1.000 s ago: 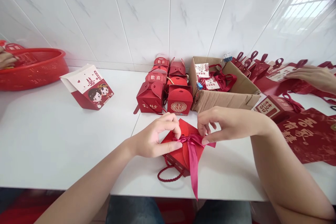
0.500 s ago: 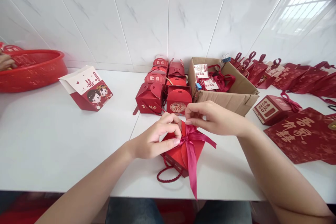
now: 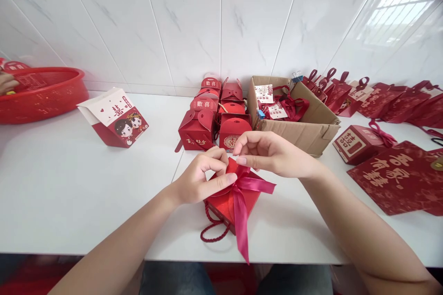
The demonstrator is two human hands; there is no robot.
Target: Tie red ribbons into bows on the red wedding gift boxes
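A small red gift box [image 3: 223,205] with a red cord handle [image 3: 210,230] lies on the white counter [image 3: 86,193] in front of me. A magenta ribbon [image 3: 242,203] is tied across its top, one tail hanging toward the counter edge. My left hand [image 3: 202,177] pinches the ribbon at the knot on the box's left side. My right hand [image 3: 270,152] is closed in a pinch just above the knot, fingertips touching the ribbon.
Several finished red boxes [image 3: 214,115] stand behind, beside an open cardboard box [image 3: 301,124] holding tags and ribbons. A white-and-red cartoon box [image 3: 114,117] lies left. A red basket [image 3: 38,94] sits far left with another person's hand [image 3: 5,84]. Red bags [image 3: 398,170] cover the right.
My right hand moved left from the bow's right loop to just above the knot. The box and ribbon shifted slightly left. The other person's hand at far right has gone from view.
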